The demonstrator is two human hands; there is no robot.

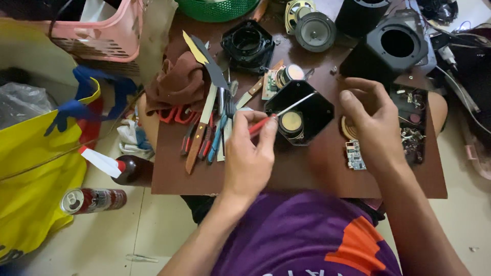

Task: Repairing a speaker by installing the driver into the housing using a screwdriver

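Purple tee (302, 235) w/ orange patch (358, 245), bare forearms, no gloves.

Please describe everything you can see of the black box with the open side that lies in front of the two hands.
The black box looks like a hard plastic speaker housing with cut corners. It lies on the brown board, its open side up and turned askew. Inside sits a round, pale yellow part. A thin metal rod crosses the opening, held by the left hand at its red handle. The right hand is beside the box; whether it touches is unclear.

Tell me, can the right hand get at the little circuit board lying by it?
Probably yes: the right hand hovers just above the circuit board, with nothing lying over it.
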